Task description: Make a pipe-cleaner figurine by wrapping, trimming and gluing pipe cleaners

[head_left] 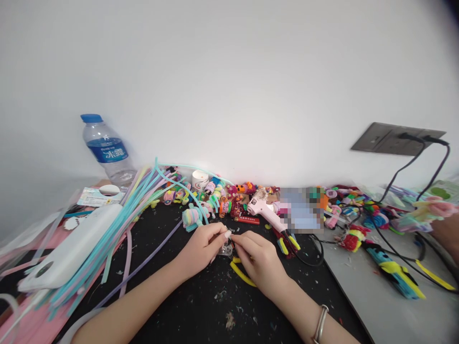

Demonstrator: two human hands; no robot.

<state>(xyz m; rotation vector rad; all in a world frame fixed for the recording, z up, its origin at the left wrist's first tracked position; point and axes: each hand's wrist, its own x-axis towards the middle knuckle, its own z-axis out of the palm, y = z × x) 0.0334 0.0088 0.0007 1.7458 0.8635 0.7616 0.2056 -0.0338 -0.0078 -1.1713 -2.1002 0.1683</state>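
Note:
My left hand (205, 246) and my right hand (258, 258) meet over the black work mat (186, 310), fingertips pinched close together. Whatever lies between them is tiny and mostly covered by the fingers, so I cannot make out its kind. Beneath the fingertips shows a small clear, shiny piece (225, 249) on the mat. A yellow fuzzy stem (244, 276) curves out beside my right hand. Just beyond my left hand sits a pastel striped pipe-cleaner figure (192, 217). The pink glue gun (267, 212) lies past my right hand.
A bundle of pipe cleaners (134, 205) and a white phone-like slab (71, 248) lie left, near a water bottle (107, 150). Small fuzzy figures line the wall. Black cords (403, 174) run from the wall socket (394, 138). Another person's hand (446, 234) shows at right.

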